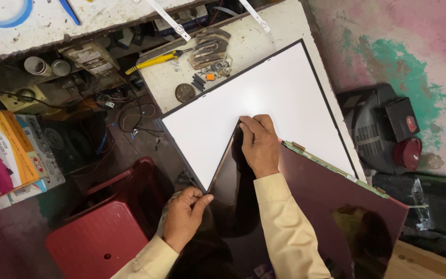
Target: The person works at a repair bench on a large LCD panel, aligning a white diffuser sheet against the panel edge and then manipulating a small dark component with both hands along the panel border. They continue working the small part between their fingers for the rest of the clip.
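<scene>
Left hand (184,214) pinches the lower edge of one dark glossy display panel (305,206), thumb on top and fingers curled beneath, the wrist bent up from a cream sleeve (285,232). Right hand (259,144) lies palm-down near the panel's upper corner, fingers bent and pressing on that pointed corner, its forearm stretched straight forward across the dark surface.

One panel is held, tilted and laid partly over one white backlight sheet in a thin black frame (264,103); the two touch where the dark corner overlaps the white. A narrow green circuit strip (331,168) runs along the panel's upper right edge.

On the white workbench (285,26) beyond the sheet lie one yellow-handled screwdriver (153,61), one round dark disc (185,92) and a heap of small parts. Two light strips (169,20) lie at the bench's far edge. One red plastic stool (104,232) stands just left of the left hand, and one black device (383,129) sits on the floor to the right.
</scene>
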Tool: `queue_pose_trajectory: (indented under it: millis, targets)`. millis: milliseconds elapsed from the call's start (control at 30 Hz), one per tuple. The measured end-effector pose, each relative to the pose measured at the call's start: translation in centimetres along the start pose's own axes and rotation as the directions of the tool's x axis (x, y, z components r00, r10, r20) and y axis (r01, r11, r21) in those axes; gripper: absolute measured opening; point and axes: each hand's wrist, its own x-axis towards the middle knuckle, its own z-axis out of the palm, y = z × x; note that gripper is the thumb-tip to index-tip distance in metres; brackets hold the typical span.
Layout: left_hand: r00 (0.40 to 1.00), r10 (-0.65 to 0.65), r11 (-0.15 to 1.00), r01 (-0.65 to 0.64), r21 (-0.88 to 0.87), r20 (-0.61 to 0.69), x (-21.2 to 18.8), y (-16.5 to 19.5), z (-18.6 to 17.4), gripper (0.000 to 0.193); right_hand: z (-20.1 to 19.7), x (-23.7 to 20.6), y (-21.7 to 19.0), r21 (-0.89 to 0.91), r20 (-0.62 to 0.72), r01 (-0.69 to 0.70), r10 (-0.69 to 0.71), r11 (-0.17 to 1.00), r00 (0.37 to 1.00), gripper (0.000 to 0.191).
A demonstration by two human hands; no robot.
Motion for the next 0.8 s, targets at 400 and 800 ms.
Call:
queue_pose_trajectory:
  millis: [400, 800]
  targets:
    - [0.999, 0.035, 0.999, -0.035, -0.019, -0.008, -0.1, -0.6, 0.3, 0.024, 0.5, 0.3, -0.8, -0.168, 0.052, 0.016, -0.008, 0.986, 0.999, 0.009]
    - [1.000, -0.014, 1.000, 0.014, -0.021, 0.020, -0.2, -0.5, 0.4, 0.024, 0.1, 0.7, -1.1, -0.184, 0.122, 0.069, -0.047, 0.981, 0.991, 0.006]
